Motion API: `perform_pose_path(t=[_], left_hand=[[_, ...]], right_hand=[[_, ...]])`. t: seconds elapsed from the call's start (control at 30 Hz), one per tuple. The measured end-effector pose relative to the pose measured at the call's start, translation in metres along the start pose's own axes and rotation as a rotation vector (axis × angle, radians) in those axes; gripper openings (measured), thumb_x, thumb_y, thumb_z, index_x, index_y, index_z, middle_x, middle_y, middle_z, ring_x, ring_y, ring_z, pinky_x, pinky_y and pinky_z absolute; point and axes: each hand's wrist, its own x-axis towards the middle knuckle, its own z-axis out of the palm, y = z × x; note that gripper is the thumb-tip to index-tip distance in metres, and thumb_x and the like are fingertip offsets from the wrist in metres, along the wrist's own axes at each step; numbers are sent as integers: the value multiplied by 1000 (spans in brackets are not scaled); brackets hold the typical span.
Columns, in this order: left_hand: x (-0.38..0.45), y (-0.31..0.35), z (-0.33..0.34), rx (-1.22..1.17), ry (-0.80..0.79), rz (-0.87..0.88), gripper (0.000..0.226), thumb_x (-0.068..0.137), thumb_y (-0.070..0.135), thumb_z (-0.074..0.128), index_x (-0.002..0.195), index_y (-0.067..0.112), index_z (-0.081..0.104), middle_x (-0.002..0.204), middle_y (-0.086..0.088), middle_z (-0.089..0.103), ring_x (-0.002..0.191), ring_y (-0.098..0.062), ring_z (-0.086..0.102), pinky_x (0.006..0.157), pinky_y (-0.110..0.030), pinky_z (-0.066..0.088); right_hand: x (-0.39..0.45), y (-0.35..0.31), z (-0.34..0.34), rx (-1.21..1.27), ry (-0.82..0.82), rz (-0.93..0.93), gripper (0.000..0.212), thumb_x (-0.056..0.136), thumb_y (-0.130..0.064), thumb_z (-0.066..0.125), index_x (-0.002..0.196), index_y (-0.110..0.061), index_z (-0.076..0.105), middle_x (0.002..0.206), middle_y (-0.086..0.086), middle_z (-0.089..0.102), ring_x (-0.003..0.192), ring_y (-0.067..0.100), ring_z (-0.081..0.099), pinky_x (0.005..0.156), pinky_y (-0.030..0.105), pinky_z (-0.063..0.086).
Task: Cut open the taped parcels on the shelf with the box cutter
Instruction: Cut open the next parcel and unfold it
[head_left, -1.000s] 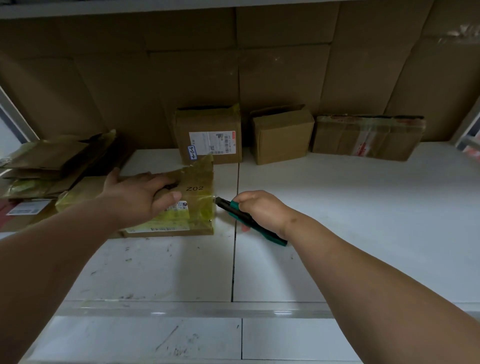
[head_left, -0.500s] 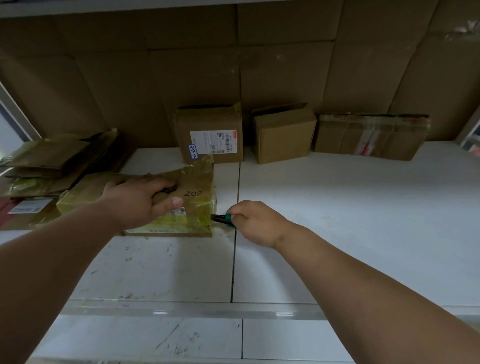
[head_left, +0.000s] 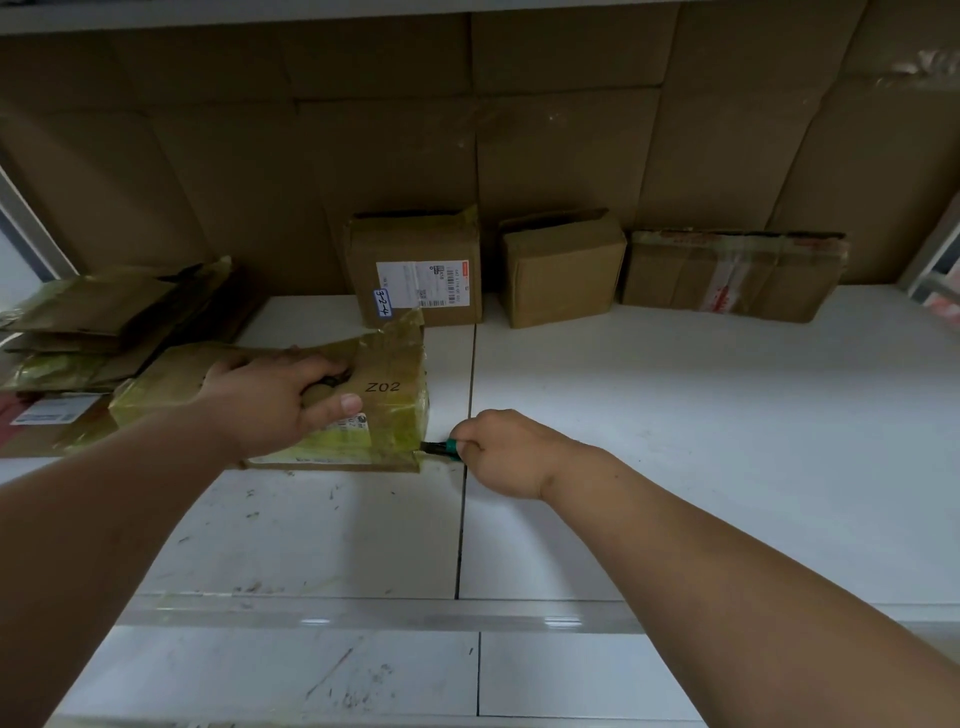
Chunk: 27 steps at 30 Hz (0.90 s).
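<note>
White shelf (head_left: 675, 441): smooth, scuffed near the front, backed with flat brown cardboard. Three boxy cartons (head_left: 561, 267) line the rear. Parcel (head_left: 384, 410) marked Z02: flat cardboard under glossy yellowish tape, lying front-left. My left hand (head_left: 275, 405) presses on its top, fingers curled over the cardboard. My right hand (head_left: 498, 452) has a closed grip on the green-black box cutter (head_left: 439, 448), tip at the parcel's near right corner.

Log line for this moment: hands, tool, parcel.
left hand grips Z02 parcel top | right hand holds box cutter | cutter tip at parcel's near right corner | parcel on shelf
</note>
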Motion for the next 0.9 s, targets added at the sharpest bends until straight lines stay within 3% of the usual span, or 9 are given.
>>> perform_pose_path(t=[0.13, 0.2, 0.33, 0.47, 0.57, 0.67, 0.73, 0.8, 0.9], left_hand=[[2, -1, 0, -6, -11, -16, 84, 70, 91, 9, 138, 50, 37, 137, 10, 49, 125, -18, 45, 106, -49, 32], [3, -1, -1, -10, -10, -29, 89, 67, 94, 6, 137, 50, 37, 136, 10, 49, 125, -19, 45, 107, -49, 32], [2, 4, -2, -17, -4, -68, 97, 61, 98, 2, 138, 51, 37, 135, 7, 50, 125, -21, 46, 105, -49, 34], [8, 21, -4, 25, -6, -179, 101, 59, 98, -2, 140, 49, 34, 140, 3, 47, 128, -24, 43, 102, -53, 33], [15, 35, -6, 45, -43, -210, 101, 62, 98, -2, 142, 47, 33, 147, 1, 43, 133, -29, 40, 105, -59, 32], [20, 40, -11, -87, -65, -212, 94, 70, 95, 23, 141, 36, 38, 137, -1, 51, 121, -29, 50, 100, -52, 42], [22, 35, -19, -199, -47, -209, 81, 75, 83, 47, 131, 25, 44, 113, 1, 57, 101, -22, 57, 83, -37, 49], [21, 24, -31, -186, -95, -167, 65, 79, 68, 61, 122, 22, 46, 97, 6, 53, 85, -13, 54, 64, -28, 43], [12, 2, -44, -153, -208, -120, 60, 81, 55, 68, 130, 29, 46, 102, 9, 56, 87, -9, 56, 66, -26, 44]], right_hand=[[-2, -2, 7, -176, -16, 23, 27, 94, -17, 37, 103, -22, 62, 97, 1, 53, 86, 23, 54, 72, 35, 48], [0, -3, 6, -174, -4, 41, 27, 94, -17, 37, 105, -20, 62, 94, -1, 52, 87, 23, 54, 70, 34, 47], [2, 0, -1, 22, 17, 115, 26, 96, -15, 38, 96, -18, 63, 93, 1, 58, 91, 21, 55, 76, 34, 49], [2, 7, -7, 89, 93, 185, 28, 98, -14, 37, 93, -7, 63, 90, 6, 57, 90, 27, 57, 70, 30, 41], [5, 14, -9, 193, 196, 280, 22, 98, -19, 39, 91, -13, 60, 90, 5, 56, 84, 23, 52, 74, 30, 39], [5, 17, -12, 229, 231, 312, 25, 97, -19, 42, 101, -8, 65, 92, 6, 58, 85, 23, 52, 75, 30, 40], [4, 16, -13, 111, 184, 285, 30, 96, -13, 42, 112, -4, 65, 104, 9, 63, 95, 27, 57, 79, 32, 44], [2, 13, -13, 49, 165, 283, 32, 96, -10, 43, 119, -4, 64, 115, 12, 64, 104, 28, 58, 84, 32, 45], [2, 8, -14, 99, 146, 310, 30, 98, -9, 41, 120, -2, 60, 118, 15, 63, 107, 30, 58, 78, 30, 43]])
